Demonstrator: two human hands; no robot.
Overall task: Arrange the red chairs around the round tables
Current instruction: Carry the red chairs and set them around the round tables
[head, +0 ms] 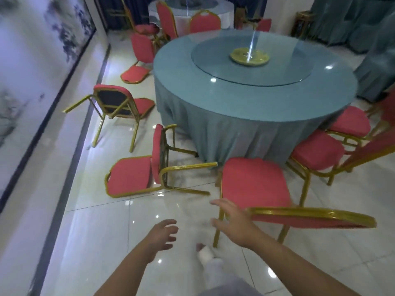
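1. Both hands are empty. The left hand (162, 233) and the right hand (233, 223) hang out in front with fingers loosely spread, gripping nothing.
2. The bit that matters: the toppled red padded chair with gold metal frame (130, 176) lies on its back on the glossy white tiled floor (96, 231), at roughly 11 o'clock from the left hand. Its backrest is flat on the tiles, its seat stands on edge, and its legs stick out toward 3 o'clock, at the skirt of the big round table in teal cloth (235, 129). So its long axis runs 9-to-3 across the view.
3. The left hand is the nearer one to it, I'd say. The right hand sits just beside the gold top rail of the upright red chair (254, 184), which faces the table at 12 o'clock. Can't tell if the palm touches that rail.
4. More to sort out: a tilted red chair with a dark back panel (115, 99) at 10 o'clock, leaning into the table, and another tipped red chair (141, 50) further back.
5. My guess is standing the toppled one up means grabbing the backrest rim and swinging the legs down.
6. Hard to see: the red chairs on the right (316, 150) get cut off at 3 o'clock, the white-clothed far table (224, 11) is half out of view, and a blurry white-shod foot (206, 254) shows between the arms.
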